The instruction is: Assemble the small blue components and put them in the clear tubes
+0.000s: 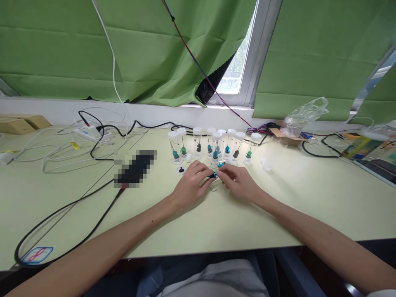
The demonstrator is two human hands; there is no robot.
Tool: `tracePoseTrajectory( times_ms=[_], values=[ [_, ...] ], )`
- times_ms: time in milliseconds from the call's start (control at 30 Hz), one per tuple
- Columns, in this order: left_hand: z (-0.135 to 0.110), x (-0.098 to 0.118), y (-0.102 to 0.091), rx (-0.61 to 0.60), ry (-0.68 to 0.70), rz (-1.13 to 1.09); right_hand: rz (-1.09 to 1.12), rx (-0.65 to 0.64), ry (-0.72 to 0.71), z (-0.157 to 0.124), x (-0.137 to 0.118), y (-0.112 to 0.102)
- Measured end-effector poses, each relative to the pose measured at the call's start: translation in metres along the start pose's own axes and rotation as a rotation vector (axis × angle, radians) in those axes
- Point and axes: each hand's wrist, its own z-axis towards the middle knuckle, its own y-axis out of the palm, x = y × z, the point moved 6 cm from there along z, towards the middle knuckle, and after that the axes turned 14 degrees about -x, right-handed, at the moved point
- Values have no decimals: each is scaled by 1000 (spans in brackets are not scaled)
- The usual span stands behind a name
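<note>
My left hand and my right hand meet at the middle of the pale green table. Both pinch a small blue part between their fingertips. Another small blue piece lies just behind it. A row of several clear vials with white caps stands right behind the hands, each with a blue, green or black piece inside. A white cap with a black piece on it lies left of my left hand. A small pale item lies under the hands.
A blurred black device with a black cable lies to the left. White and black cables and a power strip crowd the back left. Loose white caps, a plastic bag and boxes sit at the right.
</note>
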Motion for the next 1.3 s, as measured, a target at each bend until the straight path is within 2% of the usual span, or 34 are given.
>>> tracePoseTrajectory(
  times_ms=[233,867,1300],
  values=[
    [0,0,-1,-17,-22,2,48,1,-73,-1,0,2],
    [0,2,1,-35,-24,-21,-89,-15,13,1,2,2],
    [1,1,1,-50,-46,-27,25,-33,-56,0,0,4]
  ],
)
